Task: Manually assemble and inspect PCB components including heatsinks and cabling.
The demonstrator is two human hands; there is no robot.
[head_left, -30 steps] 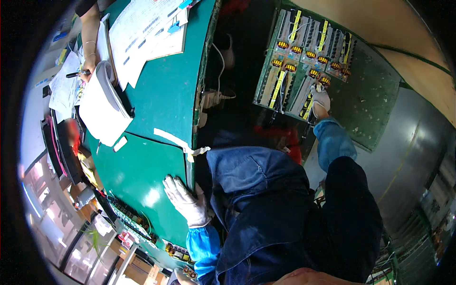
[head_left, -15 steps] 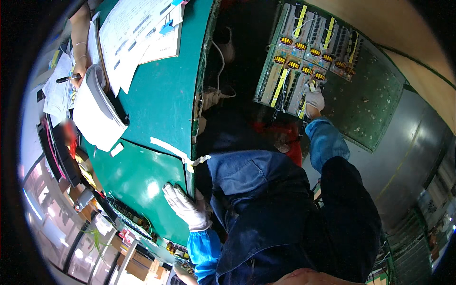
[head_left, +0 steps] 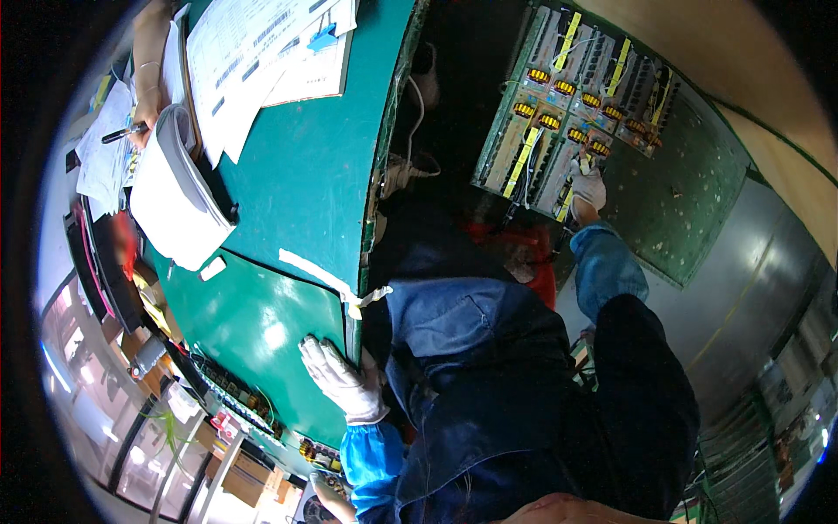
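My right hand, in a white glove, reaches down to the lower right corner of a group of circuit boards. Its fingers are bent together against the end board, beside a yellow-and-black coil; what they grip is hidden. The boards carry several such coils, black parts, yellow strips and white wires, and lie side by side on a green tray. My left hand, also gloved in white, rests palm down with fingers stretched out on the green tabletop near its edge.
Papers with a blue clip and a curled stack of sheets lie on the table. At far left another person's hand holds a pen. More boards stand past the table's lower left edge. A red stool-like object stands below.
The boards and tray sit slightly further right and lower in the picture, as does the table edge. Both my hands keep their places on the boards and the tabletop.
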